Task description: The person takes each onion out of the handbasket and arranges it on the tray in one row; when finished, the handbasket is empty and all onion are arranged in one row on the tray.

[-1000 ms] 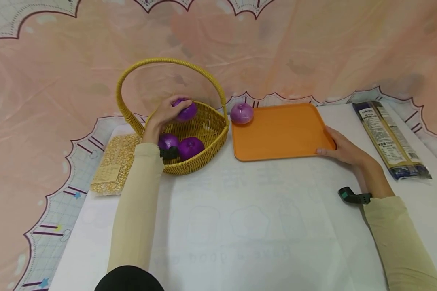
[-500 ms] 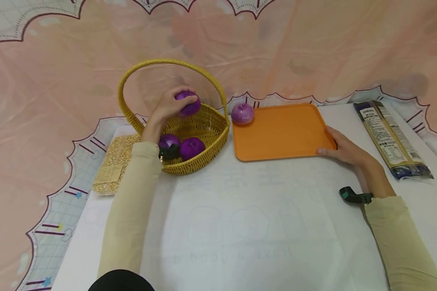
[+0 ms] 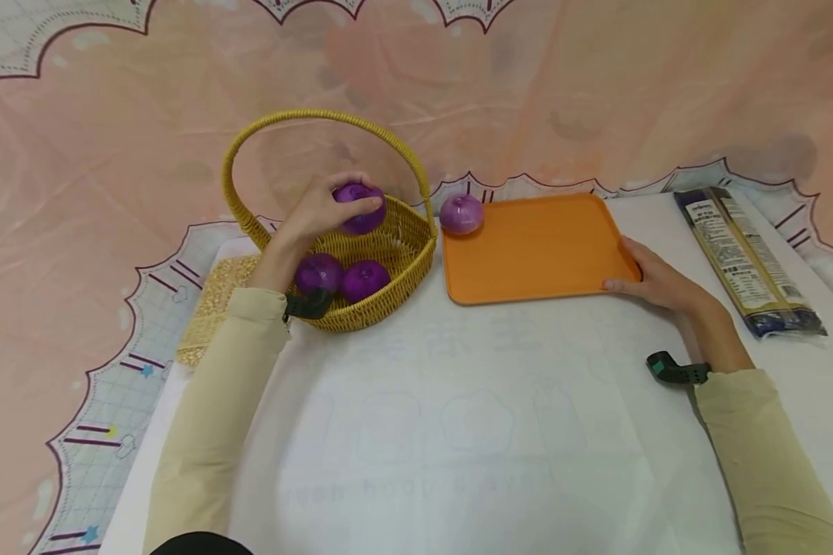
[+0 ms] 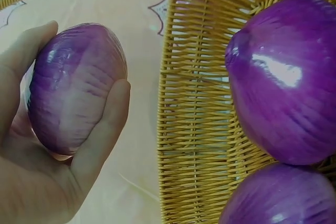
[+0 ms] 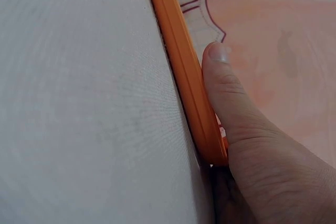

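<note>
A purple onion is held in my left hand, raised beneath the arched handle of the yellow wicker basket. In the left wrist view, thumb and fingers wrap around opposite sides of this onion. Two more purple onions, one at the left and one at the right, lie inside the basket. My right hand grips the near right corner of the orange tray, thumb along its rim. At the tray's far left corner sits a paler onion.
Left of the basket lies a bag of corn kernels, partly covered by my left arm. A long flat printed packet lies right of the tray. Behind the white table hangs a peach patterned cloth.
My left hand has shifted slightly rightward with the onion, still over the basket, and the left forearm has swung out to the left. The right hand stays on the tray.
</note>
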A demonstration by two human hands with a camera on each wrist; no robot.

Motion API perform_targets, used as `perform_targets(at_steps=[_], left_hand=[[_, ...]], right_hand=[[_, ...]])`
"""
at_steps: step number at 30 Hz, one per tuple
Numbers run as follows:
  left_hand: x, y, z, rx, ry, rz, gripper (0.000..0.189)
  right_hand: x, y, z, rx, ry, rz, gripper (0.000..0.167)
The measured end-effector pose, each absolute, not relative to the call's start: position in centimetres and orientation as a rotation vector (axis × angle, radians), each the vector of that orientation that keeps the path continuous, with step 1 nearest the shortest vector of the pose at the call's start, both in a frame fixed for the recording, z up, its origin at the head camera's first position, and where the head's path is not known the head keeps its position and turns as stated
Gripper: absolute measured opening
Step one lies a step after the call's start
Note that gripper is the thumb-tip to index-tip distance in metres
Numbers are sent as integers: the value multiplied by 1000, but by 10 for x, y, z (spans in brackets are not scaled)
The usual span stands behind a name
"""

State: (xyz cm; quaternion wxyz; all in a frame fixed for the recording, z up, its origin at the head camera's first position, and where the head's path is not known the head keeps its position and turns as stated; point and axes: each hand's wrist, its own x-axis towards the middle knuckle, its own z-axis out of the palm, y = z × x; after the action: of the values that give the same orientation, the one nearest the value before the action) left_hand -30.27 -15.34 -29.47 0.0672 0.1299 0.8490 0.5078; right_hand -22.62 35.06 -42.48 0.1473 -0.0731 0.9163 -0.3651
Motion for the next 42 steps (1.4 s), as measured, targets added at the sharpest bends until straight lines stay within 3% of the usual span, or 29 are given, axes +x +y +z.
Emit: perform_targets(at_steps=[6,23,35,42], left_hand=[[-291,-154,-294,329,2532,1470,37],[-253,-150,-299,372,2395,1465,28],[-221,-112,-287,662,2318,1425,24],[-219,-82,-295,603,2179,1617,22]], right_hand=[[-226,351,-424,-211,2639,-1063,104],[-227,352,-424,-182,2629,-1052,104],[-226,350,-424,-194,2634,-1073,104],[-227,350,-424,-186,2625,-1068,106]])
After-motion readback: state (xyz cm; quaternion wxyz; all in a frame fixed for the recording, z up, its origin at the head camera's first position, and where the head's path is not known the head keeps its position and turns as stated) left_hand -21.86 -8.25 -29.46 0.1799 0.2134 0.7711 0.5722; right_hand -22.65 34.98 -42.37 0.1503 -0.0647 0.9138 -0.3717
